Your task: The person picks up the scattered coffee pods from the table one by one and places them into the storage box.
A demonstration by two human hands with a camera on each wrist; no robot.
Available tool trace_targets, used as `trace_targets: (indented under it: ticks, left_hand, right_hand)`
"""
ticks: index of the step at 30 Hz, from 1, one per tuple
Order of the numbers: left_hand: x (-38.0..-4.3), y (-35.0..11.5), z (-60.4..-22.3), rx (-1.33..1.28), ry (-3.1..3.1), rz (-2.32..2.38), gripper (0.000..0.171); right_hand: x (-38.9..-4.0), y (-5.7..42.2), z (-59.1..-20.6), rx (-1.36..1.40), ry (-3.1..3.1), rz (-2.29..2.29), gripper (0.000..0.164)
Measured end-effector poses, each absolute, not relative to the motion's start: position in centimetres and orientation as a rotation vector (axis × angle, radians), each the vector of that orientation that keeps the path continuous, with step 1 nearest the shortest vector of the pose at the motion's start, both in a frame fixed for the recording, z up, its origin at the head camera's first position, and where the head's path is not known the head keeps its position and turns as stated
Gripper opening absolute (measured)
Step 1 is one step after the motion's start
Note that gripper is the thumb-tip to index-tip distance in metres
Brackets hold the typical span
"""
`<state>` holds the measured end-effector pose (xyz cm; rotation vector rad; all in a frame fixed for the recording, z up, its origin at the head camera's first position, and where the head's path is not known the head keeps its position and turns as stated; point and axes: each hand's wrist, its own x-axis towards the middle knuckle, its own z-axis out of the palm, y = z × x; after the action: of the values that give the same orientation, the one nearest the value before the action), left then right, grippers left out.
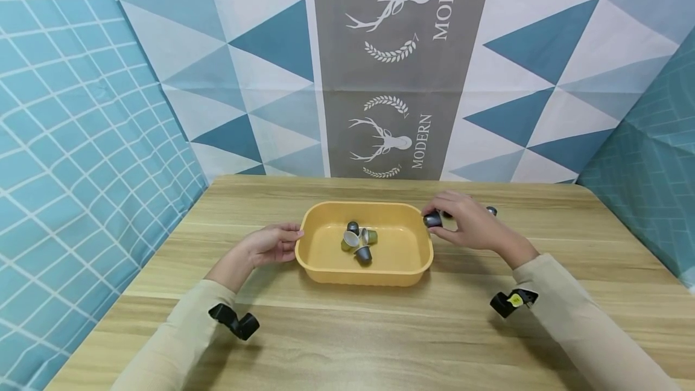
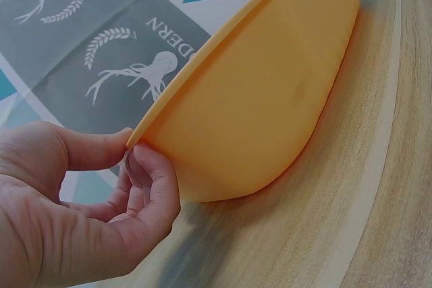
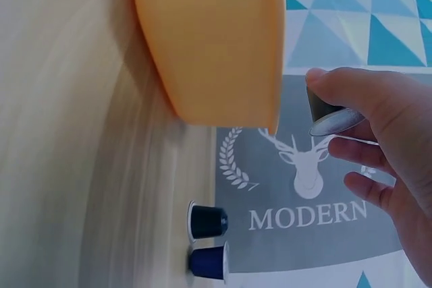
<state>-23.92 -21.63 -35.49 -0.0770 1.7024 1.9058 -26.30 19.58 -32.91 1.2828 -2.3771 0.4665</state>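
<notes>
A yellow plastic basin [image 1: 358,277] stands on the wooden table. My left hand [image 1: 274,243] pinches its left rim between thumb and fingers, as the left wrist view shows close up. Several coffee capsules lie in the basin, among them an olive-green capsule [image 1: 349,242] and a dark grey capsule [image 1: 364,256]. At the right rim, my right hand [image 1: 472,222] holds a dark coffee capsule [image 1: 432,219] between thumb and fingers. In the right wrist view, its silver rim faces downward in the picture and the basin is just left of it.
Beyond my right hand, a black capsule [image 3: 208,222] and a dark blue capsule [image 3: 209,262] lie side by side on the table [image 1: 358,343]. A patterned cloth backdrop [image 1: 271,77] rises behind the table's far edge, with a blue gridded sheet [image 1: 65,137] along the left.
</notes>
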Motion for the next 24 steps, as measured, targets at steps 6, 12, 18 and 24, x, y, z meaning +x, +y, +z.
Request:
trace_targets:
  ticks: [6,12,18,24]
  left_hand:
    - [-23.8,-21.8,-35.4,-0.082,1.702,1.908,0.009]
    - [-23.8,-21.8,-35.5,-0.074,1.700,1.909,0.007]
    - [-23.9,-21.7,-35.4,-0.087,1.706,1.906,0.008]
    - [-24.0,-21.7,-35.6,-0.080,1.714,1.897,0.011]
  right_hand:
    - [-26.4,19.0,-32.5,1.306,-2.340,0.462,0.027]
    - [-26.5,18.3,-32.1,1.306,-2.344,0.450,0.027]
    - [-26.7,17.6,-31.6,1.320,-2.319,0.430,0.027]
    - [-27.0,16.9,-31.2,1.348,-2.297,0.436,0.027]
